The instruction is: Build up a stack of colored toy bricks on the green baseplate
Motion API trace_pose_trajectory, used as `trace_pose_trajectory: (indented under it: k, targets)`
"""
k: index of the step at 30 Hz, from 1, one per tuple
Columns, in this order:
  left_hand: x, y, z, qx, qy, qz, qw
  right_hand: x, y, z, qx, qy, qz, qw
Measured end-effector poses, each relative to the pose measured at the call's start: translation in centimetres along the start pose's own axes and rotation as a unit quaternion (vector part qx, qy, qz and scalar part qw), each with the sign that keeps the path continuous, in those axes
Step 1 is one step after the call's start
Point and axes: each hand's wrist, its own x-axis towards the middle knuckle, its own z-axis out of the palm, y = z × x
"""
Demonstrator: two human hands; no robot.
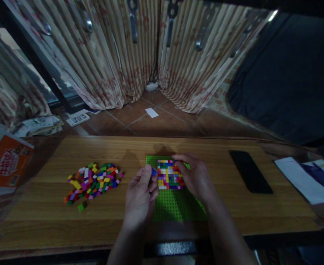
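A green baseplate (169, 208) lies on the wooden table, and a block of many-coloured toy bricks (167, 175) covers part of its upper half. My left hand (141, 187) is closed at the left edge of the plate, with a blue toy brick (153, 172) pinched by its thumb and fingers. Over the top right corner of the brick block, my right hand (196, 175) has its fingers bent together. Whatever lies under those fingertips is hidden. To the left of both hands spreads a loose pile of coloured toy bricks (101, 180).
On the right of the wooden table (68, 232) lies a black phone-like slab (250, 171), with white papers (302, 178) beyond it. An orange and white box (8, 162) stands at the left. Striped curtains (117, 55) hang behind the table, and a white paper slip (152, 112) is on the tiled floor.
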Motion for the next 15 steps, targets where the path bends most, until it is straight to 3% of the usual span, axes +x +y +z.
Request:
trace_pose_trajectory:
  k: [6,15]
  targets:
    - [0.02,0.14,0.04,0.003,-0.007,-0.005,1.000,-0.12,-0.22,0.37,-0.010,0.014,-0.002,1.000]
    - [0.09,-0.01,-0.20,-0.003,-0.010,-0.010,1.000,-0.11,0.02,0.44,0.065,0.012,0.052,0.996]
